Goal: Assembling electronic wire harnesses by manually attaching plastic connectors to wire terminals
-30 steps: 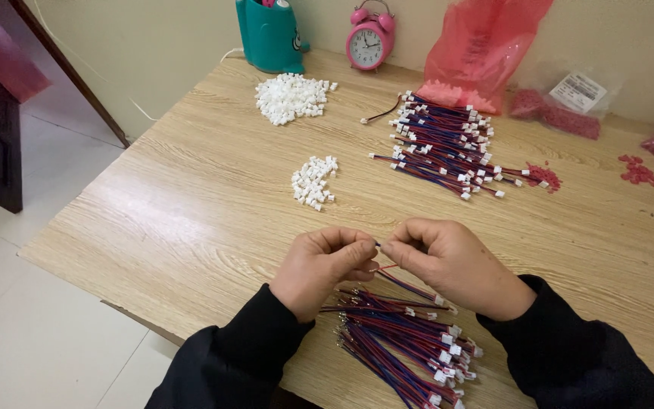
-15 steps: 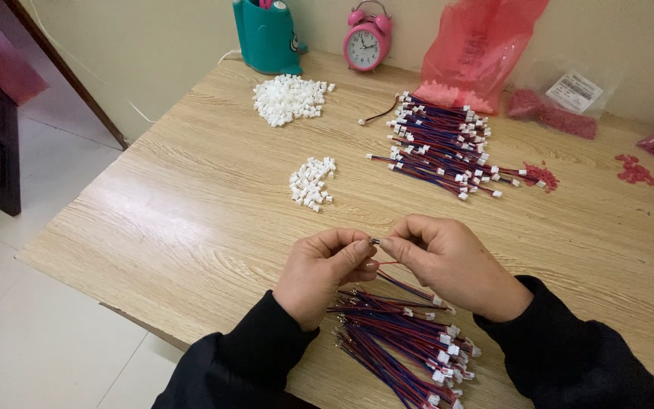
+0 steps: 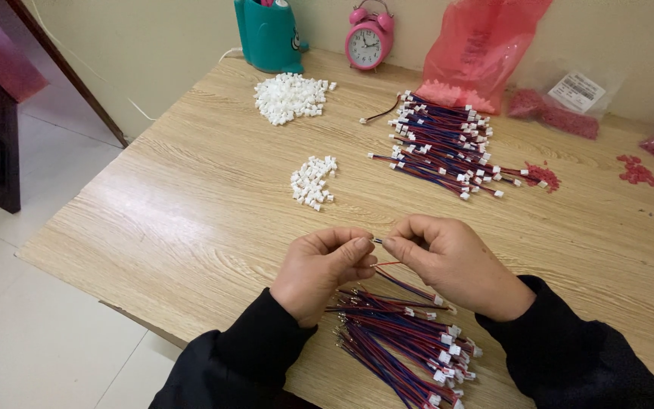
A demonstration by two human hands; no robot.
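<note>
Both hands meet just above the near bundle of wires [image 3: 399, 344]: the left hand [image 3: 319, 269] has thumb and fingertips pressed together on something too small to make out, and the right hand [image 3: 452, 261] pinches the metal-tipped end of a single red and blue wire [image 3: 406, 284], whose length trails down toward that bundle. Holding the wire end up between the fingertips, clear of the table [image 3: 168, 220], seems to keep the tiny tip where both hands can work on it. The bundle lies right under the wrists, likely so the next wire is within easy reach. Beyond the bundle sits a small heap of white plugs [image 3: 312, 182], and farther back a bigger heap [image 3: 289, 97]. To the far right of the bundle lies a second pile of wires [image 3: 440, 144] with white ends. A teal holder [image 3: 266, 34], a pink alarm clock [image 3: 366, 42] and red plastic bags [image 3: 478, 53] stand at the table's back edge against a pale wall; the table is light wood grain over a pale tiled floor
</note>
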